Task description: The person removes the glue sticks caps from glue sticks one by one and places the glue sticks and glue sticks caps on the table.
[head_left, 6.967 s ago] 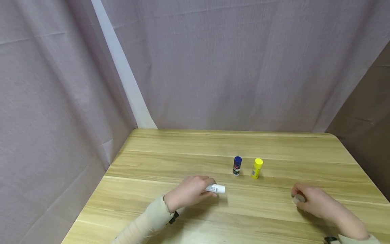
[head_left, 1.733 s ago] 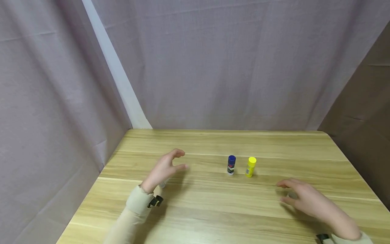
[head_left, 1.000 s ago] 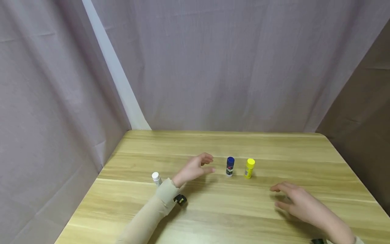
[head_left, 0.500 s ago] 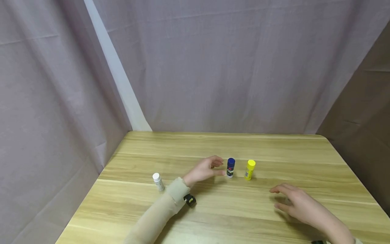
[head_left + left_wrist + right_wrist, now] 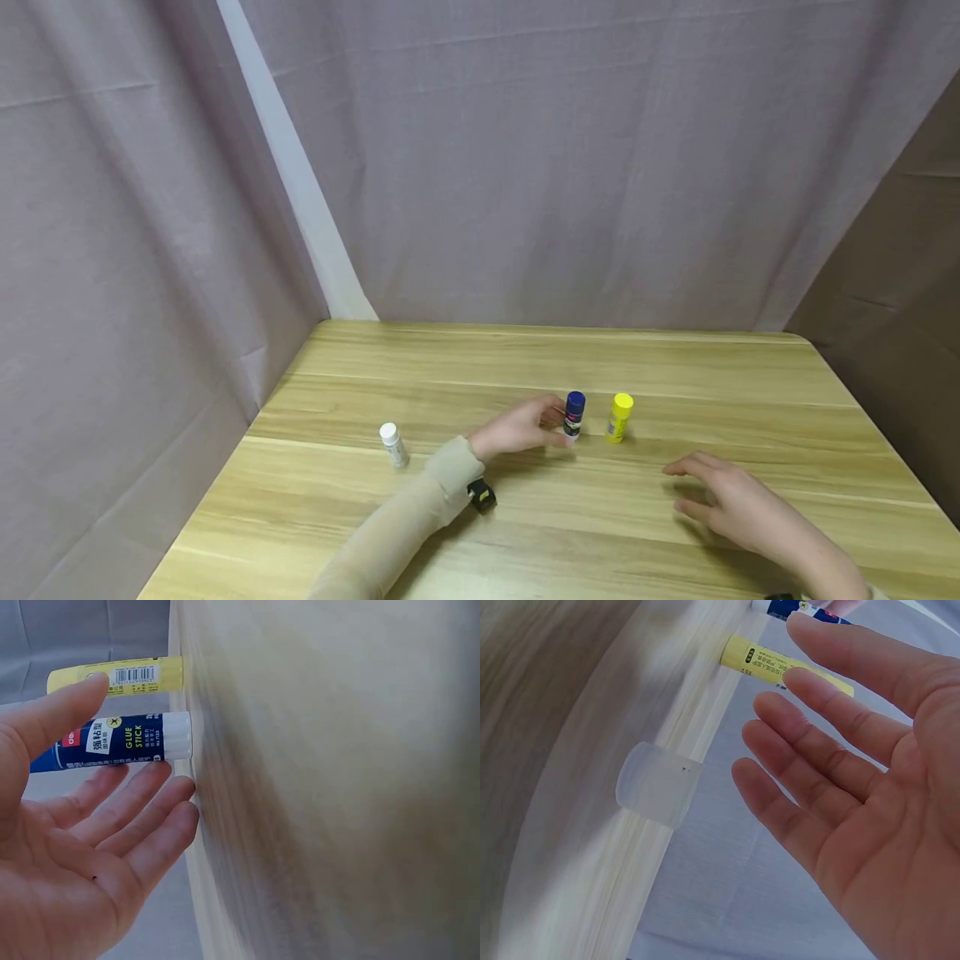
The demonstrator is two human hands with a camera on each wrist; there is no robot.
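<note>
As the navy glue stick (image 5: 574,414) stands upright near mid-table, the left hand (image 5: 521,429) is set at its left side: thumb near, fingers far, partly spread, not clasping. Contact with the barrel cannot be confirmed. The right hand (image 5: 738,498) is relaxed, half open and holding nothing; a translucent cylinder (image 5: 658,786) stands close to its fingers.

Expect the navy stick to be light, stiff, slightly slippery and sturdy, but easily tipped. Recommended hold: thumb and fingers opposed across the printed label at mid-barrel. Gripping the cap alone may pull it off.

Form: straight, smooth cylinder, probably plastic, with a white base. A yellow glue stick (image 5: 618,418) of similar shape stands just to the right; a white tube (image 5: 393,445) stands well to the left. The table (image 5: 585,550) is flat and wood-grained. On the far side, a woven greyish curtain (image 5: 495,167) hangs in soft folds.
</note>
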